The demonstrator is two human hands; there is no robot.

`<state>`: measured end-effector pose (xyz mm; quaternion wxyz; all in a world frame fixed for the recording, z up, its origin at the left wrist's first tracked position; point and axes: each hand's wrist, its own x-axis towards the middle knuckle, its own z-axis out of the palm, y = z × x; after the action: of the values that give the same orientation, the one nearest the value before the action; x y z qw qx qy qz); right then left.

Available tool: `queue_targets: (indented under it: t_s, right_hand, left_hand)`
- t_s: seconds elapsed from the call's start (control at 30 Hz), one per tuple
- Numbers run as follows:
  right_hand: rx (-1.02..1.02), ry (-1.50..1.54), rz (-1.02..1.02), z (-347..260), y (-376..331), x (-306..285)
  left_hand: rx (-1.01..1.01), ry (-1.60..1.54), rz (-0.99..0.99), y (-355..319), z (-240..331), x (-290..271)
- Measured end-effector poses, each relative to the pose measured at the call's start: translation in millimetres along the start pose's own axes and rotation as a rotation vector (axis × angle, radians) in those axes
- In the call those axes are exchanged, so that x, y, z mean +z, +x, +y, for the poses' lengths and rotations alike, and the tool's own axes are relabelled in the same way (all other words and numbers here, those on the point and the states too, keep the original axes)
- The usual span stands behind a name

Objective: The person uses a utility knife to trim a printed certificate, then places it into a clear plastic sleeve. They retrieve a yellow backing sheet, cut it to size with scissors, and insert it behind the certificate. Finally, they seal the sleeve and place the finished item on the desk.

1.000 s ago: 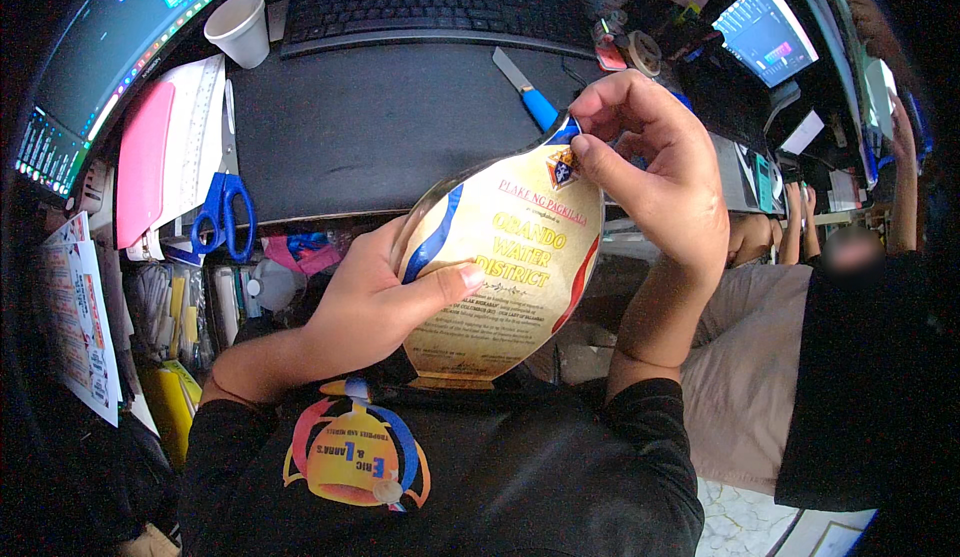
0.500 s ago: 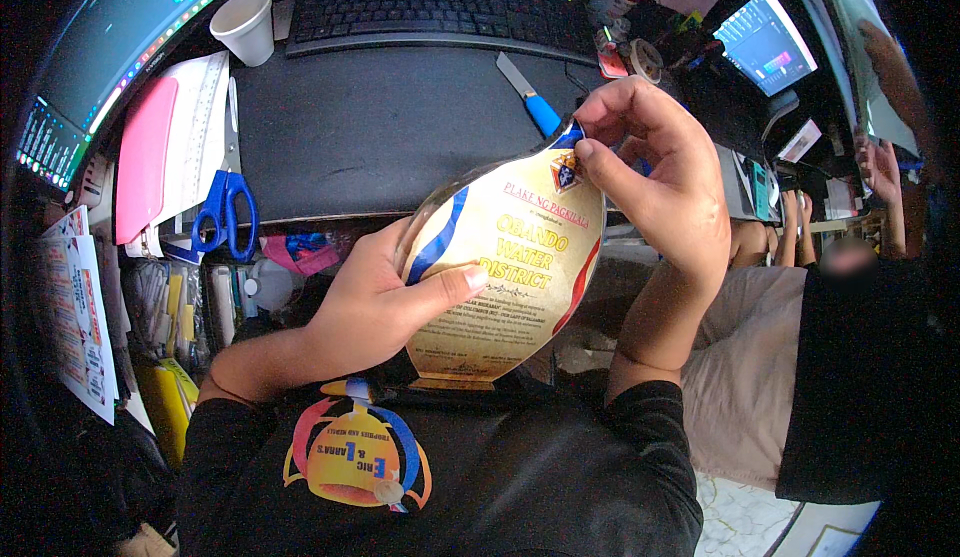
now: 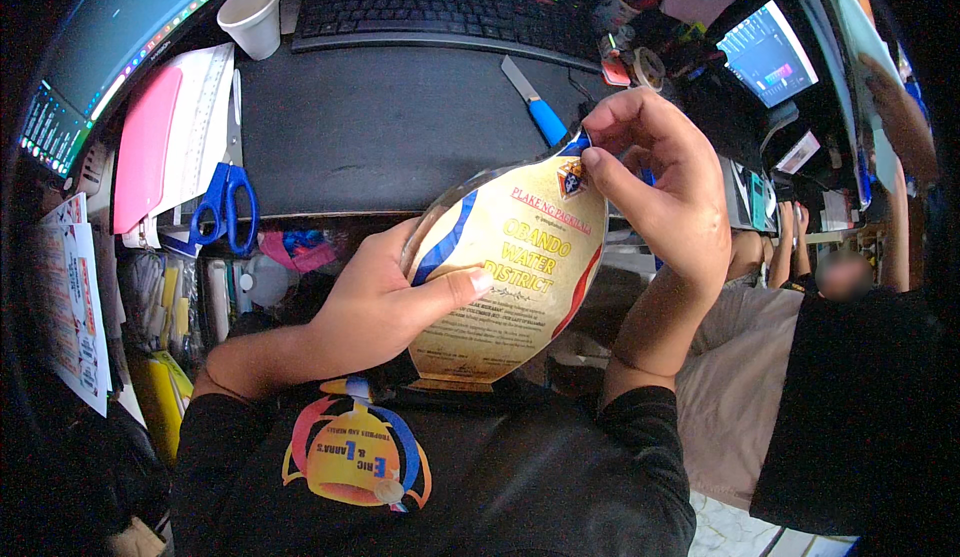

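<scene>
A curved award plaque (image 3: 480, 317) with a gold printed face and blue and red bands is held in front of my chest, tilted to the right at its top. My left hand (image 3: 375, 302) is closed round its left edge, the thumb lying across the printed face. At the upper tip, the thumb and index finger of my right hand (image 3: 655, 172) pinch the plaque's edge near a small emblem. A utility knife (image 3: 536, 104) with a blue handle and its blade out lies on the black desk (image 3: 350, 127), just beyond the plaque's tip.
Blue-handled scissors (image 3: 228, 212) hang by the desk's left edge, beside a pink folder (image 3: 150, 157) and papers. A white cup (image 3: 251, 22) stands near the keyboard (image 3: 440, 17). A tape roll (image 3: 648, 69) sits at back right. Another person (image 3: 830, 377) is close on my right.
Both hands keep the same hold on the plaque, whose upper end has shifted very slightly right. The whole view has also moved a little.
</scene>
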<state>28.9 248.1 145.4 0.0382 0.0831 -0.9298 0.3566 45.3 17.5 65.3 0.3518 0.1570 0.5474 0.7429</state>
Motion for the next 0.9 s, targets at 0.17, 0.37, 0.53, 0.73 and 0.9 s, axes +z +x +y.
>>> queue_targets:
  t_s: [0.17, 0.37, 0.53, 0.73, 0.9]
  right_hand:
    - [0.019, 0.012, -0.003, -0.2, -0.7, 0.9]
    - [0.018, 0.031, 0.011, 0.1, -1.1, 2.3]
    - [0.039, 0.049, -0.006, 1.0, -1.5, 2.2]
    - [0.040, 0.024, -0.007, 0.5, -2.0, 2.2]
    - [0.035, -0.008, -0.038, -0.2, 0.1, -0.1]
  left_hand:
    - [0.074, -0.018, 0.046, 0.1, -2.6, 2.6]
    - [0.086, 0.003, 0.035, -0.9, -4.3, 1.1]
    - [0.087, 0.031, 0.042, -0.3, -6.5, 0.7]
    - [0.059, -0.053, -0.033, -1.1, -2.4, -0.8]
    - [0.040, -0.042, -0.045, -1.0, -1.1, -1.1]
